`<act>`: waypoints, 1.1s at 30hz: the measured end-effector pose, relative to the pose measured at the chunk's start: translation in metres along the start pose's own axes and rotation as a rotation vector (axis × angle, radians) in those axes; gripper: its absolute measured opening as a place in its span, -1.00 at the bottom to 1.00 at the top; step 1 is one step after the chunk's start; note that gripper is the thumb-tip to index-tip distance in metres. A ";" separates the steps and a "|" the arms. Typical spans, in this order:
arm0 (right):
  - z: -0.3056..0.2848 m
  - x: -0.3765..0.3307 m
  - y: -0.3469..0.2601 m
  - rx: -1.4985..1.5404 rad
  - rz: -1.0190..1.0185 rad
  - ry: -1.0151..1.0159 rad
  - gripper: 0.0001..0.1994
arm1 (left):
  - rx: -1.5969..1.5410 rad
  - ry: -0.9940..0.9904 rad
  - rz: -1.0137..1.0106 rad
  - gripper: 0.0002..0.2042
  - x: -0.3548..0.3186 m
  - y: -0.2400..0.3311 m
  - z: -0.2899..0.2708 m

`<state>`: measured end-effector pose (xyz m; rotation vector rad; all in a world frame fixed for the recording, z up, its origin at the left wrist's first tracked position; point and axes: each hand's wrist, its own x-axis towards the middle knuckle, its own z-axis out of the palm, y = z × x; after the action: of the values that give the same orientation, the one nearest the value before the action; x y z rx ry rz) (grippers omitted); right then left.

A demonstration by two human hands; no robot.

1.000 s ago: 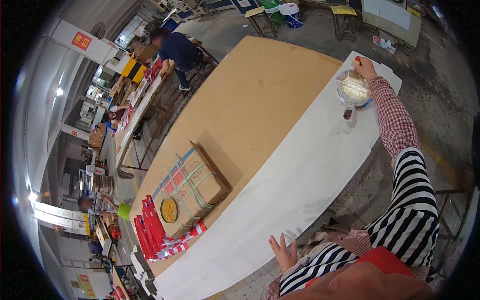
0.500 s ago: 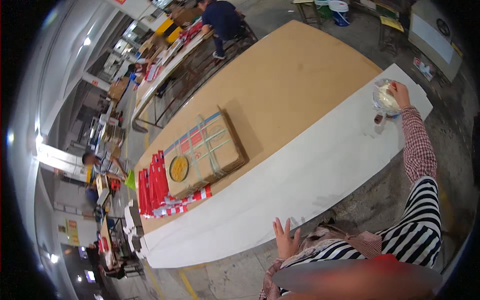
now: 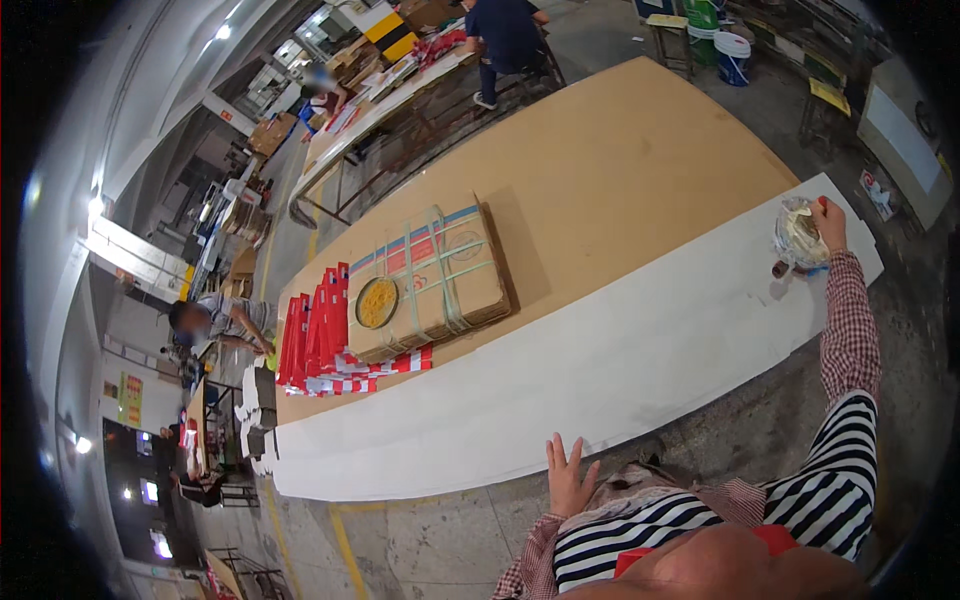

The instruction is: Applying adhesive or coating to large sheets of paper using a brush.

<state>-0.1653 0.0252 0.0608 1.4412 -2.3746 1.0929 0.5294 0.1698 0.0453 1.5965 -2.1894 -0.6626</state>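
My right hand [image 3: 829, 226] reaches far out to the right end of a long white sheet [image 3: 600, 370] and grips a crumpled clear plastic bag [image 3: 797, 236] that rests there, with a small dark object just below it. My left hand [image 3: 567, 478] hangs open near my body, fingers spread, just past the near edge of the white sheet. The sheet lies along the near side of a big brown board table [image 3: 620, 170].
A strapped cardboard box [image 3: 440, 275] with a round yellow dish [image 3: 377, 302] on it sits on the table, beside a row of red and white folded cartons [image 3: 318, 335]. Other people work at benches behind and to the left. Stools and buckets [image 3: 735, 45] stand at the far right.
The view has swung so the table and box sit more centrally and to the right. My right hand stays on the plastic bag; my left hand stays open by my body.
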 end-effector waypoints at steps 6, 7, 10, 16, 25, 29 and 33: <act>-0.019 0.017 0.041 0.045 0.124 0.429 -0.63 | -0.007 -0.083 0.029 -0.45 -0.007 -0.014 0.006; -0.021 0.019 0.043 0.226 0.242 0.420 -0.61 | 0.017 -0.081 0.051 -0.45 -0.009 -0.016 0.006; -0.038 0.021 0.046 0.404 0.468 0.500 -0.58 | 0.027 -0.053 0.057 -0.45 -0.016 -0.029 0.008; -0.053 -0.006 0.036 1.190 0.482 0.768 -0.63 | -0.018 -0.014 0.025 -0.44 -0.033 -0.054 -0.009; 0.004 -0.137 -0.179 1.848 0.312 0.316 -0.72 | -0.089 0.118 -0.008 -0.45 -0.105 -0.143 -0.061; 0.025 -0.230 -0.371 2.053 0.361 0.127 -0.73 | -0.111 0.228 -0.045 -0.46 -0.169 -0.213 -0.095; 0.019 -0.304 -0.552 2.015 0.397 -0.222 -0.72 | -0.130 0.252 -0.143 -0.46 -0.238 -0.252 -0.142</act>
<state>0.4513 0.0785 0.1806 1.0353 -0.9024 3.9491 0.8762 0.3091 0.0201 1.6794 -1.8295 -0.5938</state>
